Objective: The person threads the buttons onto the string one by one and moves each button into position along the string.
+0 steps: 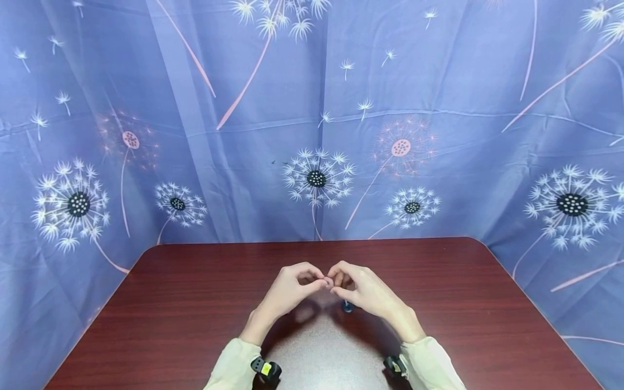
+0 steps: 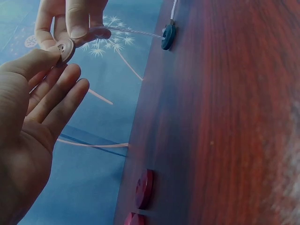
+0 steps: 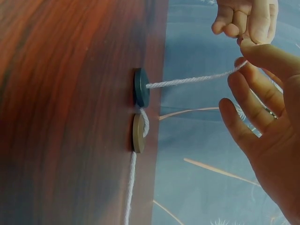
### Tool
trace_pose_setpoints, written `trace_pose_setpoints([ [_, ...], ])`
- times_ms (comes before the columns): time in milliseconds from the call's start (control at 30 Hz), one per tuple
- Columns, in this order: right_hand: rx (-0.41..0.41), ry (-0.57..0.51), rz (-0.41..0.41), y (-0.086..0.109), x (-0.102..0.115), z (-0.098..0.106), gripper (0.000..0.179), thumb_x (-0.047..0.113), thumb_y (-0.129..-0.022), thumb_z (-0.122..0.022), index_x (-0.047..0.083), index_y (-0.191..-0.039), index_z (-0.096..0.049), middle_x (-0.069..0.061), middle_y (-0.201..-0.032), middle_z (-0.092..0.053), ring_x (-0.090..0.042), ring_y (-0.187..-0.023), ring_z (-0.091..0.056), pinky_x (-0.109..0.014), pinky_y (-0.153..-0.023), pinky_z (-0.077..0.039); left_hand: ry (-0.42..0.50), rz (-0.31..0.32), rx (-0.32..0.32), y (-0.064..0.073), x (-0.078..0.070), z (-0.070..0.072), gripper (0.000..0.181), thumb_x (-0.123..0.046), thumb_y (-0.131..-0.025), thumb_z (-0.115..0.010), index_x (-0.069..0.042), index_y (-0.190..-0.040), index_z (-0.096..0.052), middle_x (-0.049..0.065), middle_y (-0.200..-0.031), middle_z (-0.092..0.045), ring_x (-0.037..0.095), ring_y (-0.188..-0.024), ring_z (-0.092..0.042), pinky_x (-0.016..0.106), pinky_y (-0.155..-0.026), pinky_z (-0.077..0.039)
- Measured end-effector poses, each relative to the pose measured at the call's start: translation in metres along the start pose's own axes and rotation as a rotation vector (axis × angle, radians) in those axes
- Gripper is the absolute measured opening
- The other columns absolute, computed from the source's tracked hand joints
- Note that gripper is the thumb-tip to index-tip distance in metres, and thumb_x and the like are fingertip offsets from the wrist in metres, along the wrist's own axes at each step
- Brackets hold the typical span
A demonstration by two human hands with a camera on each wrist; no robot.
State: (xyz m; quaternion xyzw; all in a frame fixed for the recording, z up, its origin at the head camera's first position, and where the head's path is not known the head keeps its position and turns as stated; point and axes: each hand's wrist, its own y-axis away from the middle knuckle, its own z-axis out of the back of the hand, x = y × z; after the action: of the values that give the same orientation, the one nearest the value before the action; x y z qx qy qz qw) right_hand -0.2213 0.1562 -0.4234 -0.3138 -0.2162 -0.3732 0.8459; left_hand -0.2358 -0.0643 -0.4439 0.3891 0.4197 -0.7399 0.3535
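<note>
Thumb and fingertips of my left hand [image 1: 285, 290] pinch a pale pinkish button [image 1: 329, 283], its holes showing in the left wrist view [image 2: 68, 50]. Close against it, my right hand [image 1: 370, 292] pinches a white cord [image 3: 194, 80] between thumb and fingers; the cord's end is hidden there. From those fingers the cord runs down to a dark green button [image 3: 141, 87] on the table, through it, and on to a brown button [image 3: 138, 132] beside it. Both hands are raised over the table, fingertips meeting at the pale button.
Two red buttons, one whole [image 2: 145, 189] and one cut off by the frame [image 2: 135, 219], lie on the dark red wooden table [image 1: 195, 303]. A blue curtain [image 1: 234, 179] with dandelion prints hangs behind the table and along both sides.
</note>
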Motion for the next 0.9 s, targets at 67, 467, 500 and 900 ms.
trace_pose_setpoints([
  [67,-0.003,0.001,0.006,-0.0003,-0.0002,-0.0003,0.023,0.012,-0.089,-0.074,0.021,-0.107,-0.063,0.013,-0.082,-0.064,-0.001,-0.075,-0.06,-0.028,-0.071,-0.055,0.006,0.0,0.002,0.0001,0.0,-0.0001,0.009,-0.023,-0.086,-0.078,-0.017,-0.091,-0.072,0.0,-0.087,-0.076,0.015,-0.08,-0.071,0.024,-0.073,-0.055],
  [467,-0.014,-0.025,0.029,-0.0006,0.001,-0.002,0.023,0.012,-0.09,-0.073,0.02,-0.11,-0.067,0.012,-0.084,-0.066,-0.001,-0.077,-0.062,-0.026,-0.072,-0.056,-0.007,0.036,0.024,-0.0002,-0.0025,0.0007,0.008,-0.03,-0.088,-0.076,-0.022,-0.089,-0.073,-0.002,-0.083,-0.076,0.013,-0.078,-0.071,0.023,-0.071,-0.055],
  [500,-0.013,-0.028,0.033,-0.0005,0.0009,-0.0021,0.023,0.012,-0.09,-0.073,0.02,-0.111,-0.067,0.012,-0.084,-0.066,-0.001,-0.077,-0.063,-0.026,-0.072,-0.056,-0.002,0.035,0.023,-0.0001,-0.0023,0.0007,0.009,-0.03,-0.087,-0.076,-0.021,-0.089,-0.073,-0.002,-0.082,-0.076,0.012,-0.078,-0.071,0.023,-0.071,-0.055],
  [900,-0.049,0.006,0.023,-0.0016,-0.0011,-0.0037,0.021,0.012,-0.088,-0.074,0.016,-0.108,-0.069,0.011,-0.082,-0.065,0.0,-0.076,-0.061,-0.032,-0.071,-0.058,0.037,0.026,0.025,-0.0007,-0.0031,-0.0012,0.009,-0.022,-0.089,-0.076,-0.019,-0.097,-0.074,-0.001,-0.089,-0.077,0.019,-0.085,-0.074,0.024,-0.075,-0.056],
])
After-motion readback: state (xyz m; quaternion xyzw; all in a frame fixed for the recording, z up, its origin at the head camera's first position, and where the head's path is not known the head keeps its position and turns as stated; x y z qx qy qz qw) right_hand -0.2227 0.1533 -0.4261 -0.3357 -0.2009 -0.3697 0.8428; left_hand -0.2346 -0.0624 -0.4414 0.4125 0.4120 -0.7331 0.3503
